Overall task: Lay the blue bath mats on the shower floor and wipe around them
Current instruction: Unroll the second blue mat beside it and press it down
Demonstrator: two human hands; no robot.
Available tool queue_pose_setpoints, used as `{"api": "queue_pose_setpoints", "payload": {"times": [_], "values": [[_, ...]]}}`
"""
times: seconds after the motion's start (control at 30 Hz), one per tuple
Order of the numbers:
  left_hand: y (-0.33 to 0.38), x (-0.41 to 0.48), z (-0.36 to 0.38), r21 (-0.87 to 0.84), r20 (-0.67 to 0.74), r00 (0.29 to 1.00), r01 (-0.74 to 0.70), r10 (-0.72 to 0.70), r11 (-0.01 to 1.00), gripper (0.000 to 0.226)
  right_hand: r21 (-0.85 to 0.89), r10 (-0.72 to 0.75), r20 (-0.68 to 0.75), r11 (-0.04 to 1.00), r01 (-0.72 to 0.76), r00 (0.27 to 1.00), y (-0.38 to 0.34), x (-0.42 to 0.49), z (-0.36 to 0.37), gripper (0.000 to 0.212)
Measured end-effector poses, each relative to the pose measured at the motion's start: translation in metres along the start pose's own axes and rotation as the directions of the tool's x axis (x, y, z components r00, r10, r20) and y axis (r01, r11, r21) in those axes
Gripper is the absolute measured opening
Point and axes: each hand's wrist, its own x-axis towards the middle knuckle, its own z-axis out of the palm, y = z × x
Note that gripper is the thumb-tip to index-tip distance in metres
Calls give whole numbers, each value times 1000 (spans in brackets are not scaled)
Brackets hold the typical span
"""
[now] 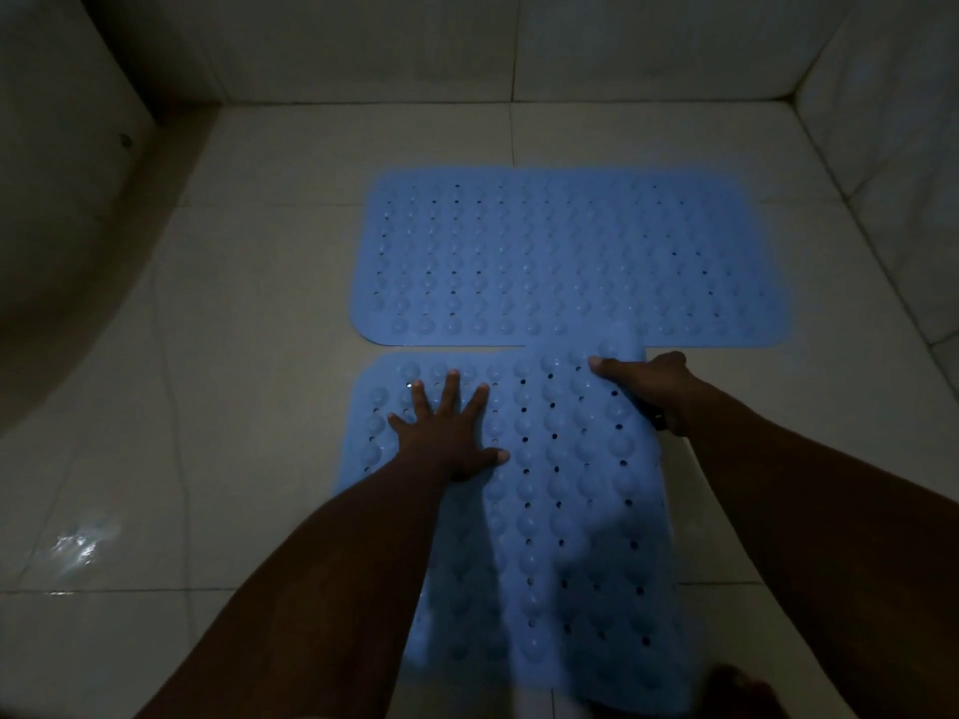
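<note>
Blue near mat (560, 511): left grip (446, 433) splayed flat, pinning it; right grip (651, 389) pinching curled corner (617, 342). Best pulled taut, laid short of far mat (565, 256) ahead.

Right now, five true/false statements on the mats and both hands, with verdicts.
1. Two blue bath mats, a far mat and a near mat, lie on the tiled floor. True.
2. The left hand grips the near mat's edge. False: it lies flat on the near mat, fingers spread.
3. The right hand holds the near mat's far right corner. True.
4. The near mat lies fully flat. False: the held corner is raised and overlaps the far mat's near edge.
5. The wet patch is right of the mats. False: it glints on the tiled floor to their left.
</note>
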Motion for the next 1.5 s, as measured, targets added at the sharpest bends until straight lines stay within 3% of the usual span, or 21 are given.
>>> {"api": "queue_pose_setpoints", "payload": {"times": [0.07, 0.1, 0.23, 0.27, 0.4, 0.53, 0.7, 0.77, 0.83, 0.93, 1.03, 1.07, 1.17, 1.27, 1.37, 1.5], "values": [[2, -1, -2, -10, 9, 1000, 12, -12, 1000, 109, 8, 15, 36, 1000, -15, 999, 4, 6, -5, 141], [3, -2, -3, -13, 12, 1000, 20, -19, 1000, 108, 19, 21, 75, 1000, -22, 997, 5, 9, -9, 137], [10, -5, -4, -11, 7, 999, 43, -42, 999, 108, 7, 40, 189, 999, -43, 981, -3, -8, -12, 55], [12, -6, -4, -10, 8, 999, 48, -48, 999, 108, 5, 56, 190, 998, -58, 980, -3, -7, -13, 47], [20, -5, -5, -29, 14, 998, 68, -67, 997, 108, -6, 84, 240, 996, -85, 967, -1, -6, -16, 59], [31, -6, -4, -27, 20, 995, 94, -94, 995, 104, -43, 60, 120, 998, -55, 991, -1, -4, -18, 70], [27, -6, -9, -75, 37, 996, 83, -81, 994, 105, -238, -91, -242, 971, 32, 966, 8, 0, -18, 133], [26, -6, -12, -106, 45, 996, 77, -72, 991, 106, -350, -78, -281, 936, -27, 956, 9, -1, -20, 148], [26, -6, -13, -123, 48, 996, 77, -71, 989, 106, -363, 0, -234, 928, -87, 972, 9, 6, -25, 158], [29, -5, -13, -120, 42, 996, 78, -73, 990, 107, -234, 60, -150, 968, -94, 987, 10, 17, -33, 148], [29, -5, -12, -121, 34, 997, 77, -74, 990, 108, -37, 6, -9, 999, -7, 1000, 3, -1, -39, 92], [29, -5, -12, -111, 24, 997, 69, -67, 991, 108, -12, -9, 30, 1000, 9, 999, 4, -3, -43, 82], [33, -4, -8, 2, -65, 998, -4, 4, 1000, 101, -33, -24, 5, 999, 24, 1000, 7, 0, -55, 88], [43, 2, -4, 45, -104, 986, -129, 133, 991, 103, -153, -66, -221, 988, 32, 973, 10, 4, -64, 120], [56, 6, 4, 26, -32, 985, -169, 170, 985, 114, -336, -112, -374, 942, -22, 921, 19, 4, -70, 115], [61, 10, 14, 68, 18, 990, -140, 139, 988, 125, -359, -74, -384, 930, -75, 920, 30, 18, -78, 95]]}}
